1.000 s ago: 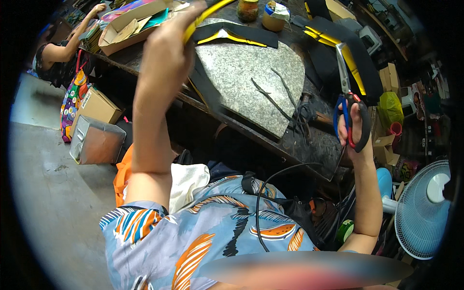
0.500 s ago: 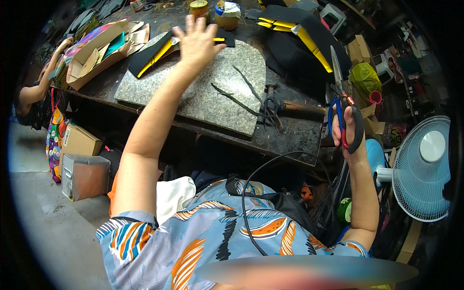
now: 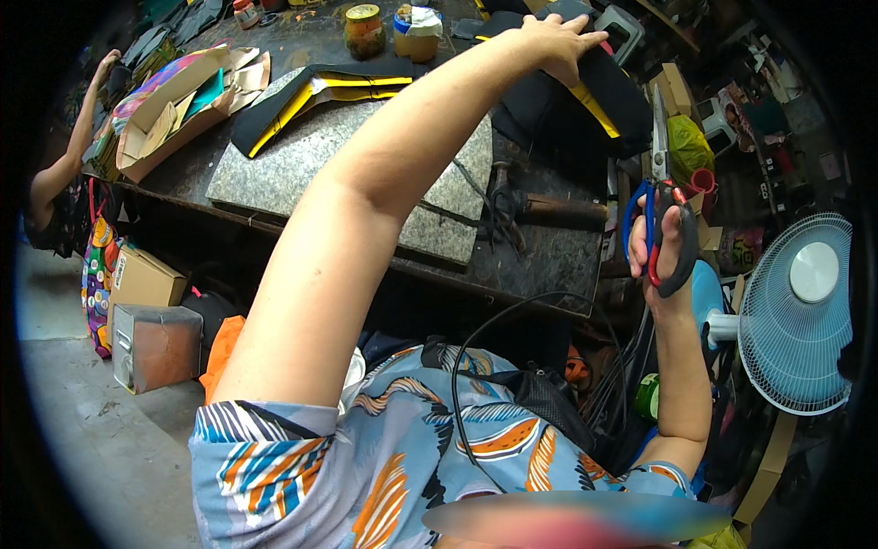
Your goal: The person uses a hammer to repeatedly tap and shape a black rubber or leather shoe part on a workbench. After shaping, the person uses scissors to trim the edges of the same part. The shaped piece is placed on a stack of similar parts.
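Observation:
My left arm stretches far across the table, and my left hand is over the black pieces with yellow edging at the back right. Its fingers are spread; whether they touch the pieces is unclear. On the right, my right hand grips a pair of scissors by blue, red and black handles, blades pointing up and looking closed. A bent black piece with yellow edging lies on the grey speckled stone slab. Thin black strips at the slab's right are partly hidden by my forearm.
A hammer lies right of the slab. Two jars stand behind it. An open carton of scraps sits left, near another person's arm. A fan stands at right; a black cable loops across my front.
My left hand has moved right and away from me, from above the bent black piece to the black pieces at back right. My right hand still holds the scissors, almost unmoved.

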`<state>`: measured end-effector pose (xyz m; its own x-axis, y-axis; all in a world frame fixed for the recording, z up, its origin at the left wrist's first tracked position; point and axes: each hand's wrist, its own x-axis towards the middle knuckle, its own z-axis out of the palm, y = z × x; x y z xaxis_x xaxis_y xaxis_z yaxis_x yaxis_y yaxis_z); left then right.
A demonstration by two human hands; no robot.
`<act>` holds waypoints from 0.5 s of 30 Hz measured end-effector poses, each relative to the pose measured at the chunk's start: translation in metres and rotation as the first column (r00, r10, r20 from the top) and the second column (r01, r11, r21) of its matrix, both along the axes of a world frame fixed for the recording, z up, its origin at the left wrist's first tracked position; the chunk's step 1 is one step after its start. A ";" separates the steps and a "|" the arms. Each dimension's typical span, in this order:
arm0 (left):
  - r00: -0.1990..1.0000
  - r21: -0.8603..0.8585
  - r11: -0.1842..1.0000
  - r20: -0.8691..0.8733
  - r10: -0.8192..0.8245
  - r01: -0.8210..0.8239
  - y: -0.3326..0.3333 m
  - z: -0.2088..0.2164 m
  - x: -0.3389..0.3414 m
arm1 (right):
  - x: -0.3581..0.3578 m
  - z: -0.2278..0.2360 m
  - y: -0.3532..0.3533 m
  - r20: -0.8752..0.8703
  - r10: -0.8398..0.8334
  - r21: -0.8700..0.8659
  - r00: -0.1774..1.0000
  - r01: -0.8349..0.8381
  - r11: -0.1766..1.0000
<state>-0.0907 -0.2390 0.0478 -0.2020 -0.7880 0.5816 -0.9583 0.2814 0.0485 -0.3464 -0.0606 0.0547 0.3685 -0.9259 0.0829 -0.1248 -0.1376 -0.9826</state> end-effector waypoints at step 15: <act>0.151 -0.296 0.933 -0.933 -0.328 0.204 0.136 -0.002 0.122 | 0.010 -0.009 0.005 0.042 0.056 -0.102 0.998 -0.052 0.993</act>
